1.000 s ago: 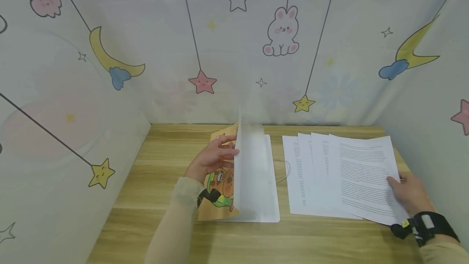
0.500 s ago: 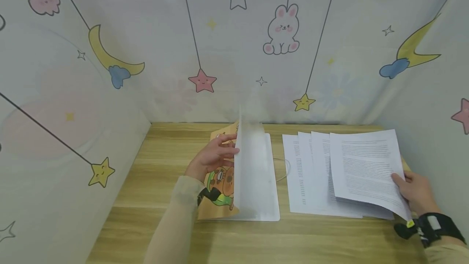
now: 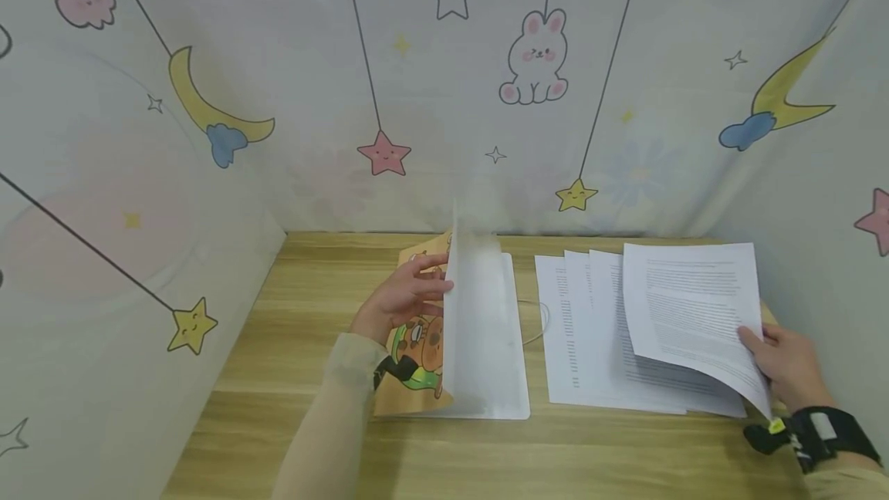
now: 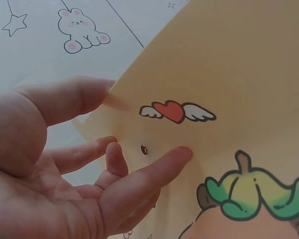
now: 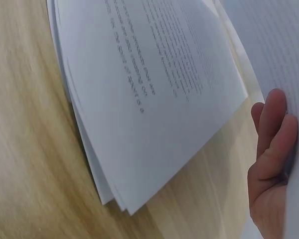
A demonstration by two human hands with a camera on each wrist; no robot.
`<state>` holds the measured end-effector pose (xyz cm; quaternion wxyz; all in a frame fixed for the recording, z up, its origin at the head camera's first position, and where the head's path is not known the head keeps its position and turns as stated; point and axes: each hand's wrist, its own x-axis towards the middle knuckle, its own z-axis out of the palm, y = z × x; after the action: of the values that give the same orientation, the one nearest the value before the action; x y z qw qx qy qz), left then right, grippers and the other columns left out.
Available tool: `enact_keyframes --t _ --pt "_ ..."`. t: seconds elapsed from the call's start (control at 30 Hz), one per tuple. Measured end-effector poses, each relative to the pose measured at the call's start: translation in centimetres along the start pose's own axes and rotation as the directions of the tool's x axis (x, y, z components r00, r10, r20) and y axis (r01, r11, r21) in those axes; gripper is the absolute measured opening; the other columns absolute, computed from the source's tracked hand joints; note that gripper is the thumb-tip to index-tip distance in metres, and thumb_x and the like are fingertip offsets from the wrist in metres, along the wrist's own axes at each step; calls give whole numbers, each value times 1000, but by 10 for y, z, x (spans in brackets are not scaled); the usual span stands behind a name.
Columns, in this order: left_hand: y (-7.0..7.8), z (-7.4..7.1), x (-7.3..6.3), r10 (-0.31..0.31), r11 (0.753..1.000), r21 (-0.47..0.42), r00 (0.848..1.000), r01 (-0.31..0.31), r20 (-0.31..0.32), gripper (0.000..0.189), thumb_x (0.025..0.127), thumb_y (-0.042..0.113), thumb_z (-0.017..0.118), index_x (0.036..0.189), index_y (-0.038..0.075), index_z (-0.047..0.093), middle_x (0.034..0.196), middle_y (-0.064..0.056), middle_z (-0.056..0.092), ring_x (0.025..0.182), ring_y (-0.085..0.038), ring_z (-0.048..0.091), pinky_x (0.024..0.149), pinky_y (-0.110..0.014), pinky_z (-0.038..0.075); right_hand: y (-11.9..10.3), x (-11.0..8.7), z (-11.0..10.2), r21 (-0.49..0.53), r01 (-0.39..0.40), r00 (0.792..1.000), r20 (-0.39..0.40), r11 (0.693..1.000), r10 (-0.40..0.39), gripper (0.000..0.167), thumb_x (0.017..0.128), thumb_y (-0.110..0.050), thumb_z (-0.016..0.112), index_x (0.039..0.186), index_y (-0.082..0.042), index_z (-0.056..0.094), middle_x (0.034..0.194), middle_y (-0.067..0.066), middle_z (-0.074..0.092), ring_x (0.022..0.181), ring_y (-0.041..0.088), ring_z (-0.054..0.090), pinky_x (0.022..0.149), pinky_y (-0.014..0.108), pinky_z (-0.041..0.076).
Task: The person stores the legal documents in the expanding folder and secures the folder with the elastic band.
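In the head view my left hand (image 3: 406, 301) is at the raised cover of a folder (image 3: 489, 346), its fingers spread, fingertips at the cover's edge. The left wrist view has this hand (image 4: 89, 164) with fingers fairly straight against the tan cover (image 4: 229, 64), which bears a winged red heart and cartoon art. On the right, my right hand (image 3: 792, 361) pinches the right edge of a printed sheet (image 3: 694, 299), thumb on top. That sheet is lifted and curves over the fanned sheets (image 3: 583, 361) beneath. Fingers (image 5: 274, 149) show behind the held sheet in the right wrist view.
A thin elastic loop (image 3: 545, 322) extends from the folder's right side toward the papers. All of this lies on a wood-grain table (image 3: 486, 457), with a cartoon-printed curtain (image 3: 451, 99) around its back and sides.
My right hand has lifted the top sheet off the other pages, its lower part now bending over them. The left hand and folder have stayed in place.
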<state>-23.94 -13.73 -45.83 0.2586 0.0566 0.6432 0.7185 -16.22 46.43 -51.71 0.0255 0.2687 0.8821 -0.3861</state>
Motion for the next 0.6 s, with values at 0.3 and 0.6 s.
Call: enact_keyframes --t 0.3,0.6 --pt "-1 0 1 0 1000 10 1000 0 -2 68 101 4 66 162 11 38 163 -25 31 108 -25 64 80 -37 60 -14 -6 5 15 63 998 -7 998 -63 73 112 -40 49 158 13 30 137 39 55 77 14 65 59 30 56" --pt "-2 1 2 5 1000 0 1000 -5 12 67 102 5 66 162 10 37 167 -26 25 108 -24 63 80 -38 60 -29 -14 10 14 115 993 -9 993 -115 71 112 -39 49 157 13 31 136 39 56 76 13 65 59 29 57"
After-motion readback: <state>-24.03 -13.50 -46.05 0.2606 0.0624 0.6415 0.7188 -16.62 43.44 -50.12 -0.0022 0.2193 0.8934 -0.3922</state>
